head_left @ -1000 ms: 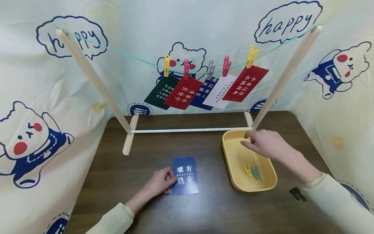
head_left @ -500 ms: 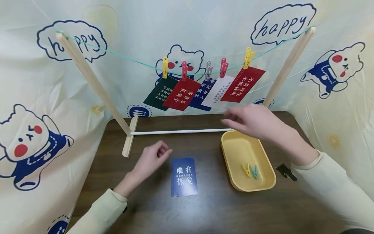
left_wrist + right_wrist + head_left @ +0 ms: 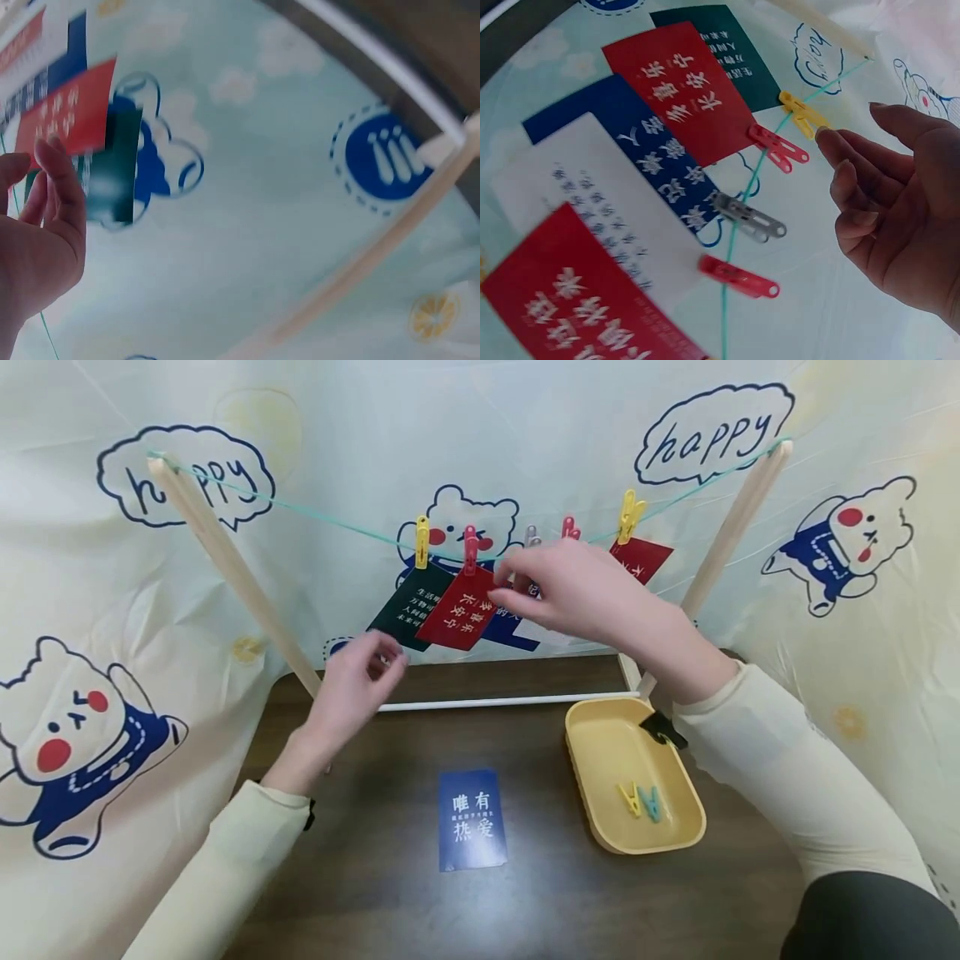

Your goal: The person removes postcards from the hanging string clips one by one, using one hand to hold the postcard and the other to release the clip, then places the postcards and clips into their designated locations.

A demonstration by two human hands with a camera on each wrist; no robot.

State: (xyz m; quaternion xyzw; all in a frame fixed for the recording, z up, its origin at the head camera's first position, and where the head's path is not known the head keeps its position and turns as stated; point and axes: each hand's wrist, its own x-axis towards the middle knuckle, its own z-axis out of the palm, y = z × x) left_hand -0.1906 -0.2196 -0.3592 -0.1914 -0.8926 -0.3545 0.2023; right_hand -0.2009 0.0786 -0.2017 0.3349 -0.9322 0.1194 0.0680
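Note:
In the head view my left hand (image 3: 360,672) is raised in front of the lower left of the dark green card (image 3: 412,606), holding nothing, fingers loosely curled. My right hand (image 3: 577,589) hangs before the hanging cards, empty, with bent fingers. It hides much of the blue card (image 3: 508,631), the white card (image 3: 542,633) and the right-hand red card (image 3: 643,558). Another red card (image 3: 456,610) hangs beside the green one. Right wrist view: fingers are near the yellow clothespin (image 3: 802,114) on the green string (image 3: 748,180). Also clipped there are pink (image 3: 778,147), grey (image 3: 750,217) and red (image 3: 739,276) clothespins.
A blue card (image 3: 473,820) lies face up on the dark table (image 3: 360,893). To its right, a yellow tray (image 3: 600,827) holds a yellow clothespin (image 3: 629,800) and a teal one (image 3: 651,805). Wooden posts (image 3: 232,572) hold the string; a white rod (image 3: 480,701) joins the base.
My left hand has let go of the blue card on the table and risen up and left. My right hand has moved from over the tray up and left to the hanging cards.

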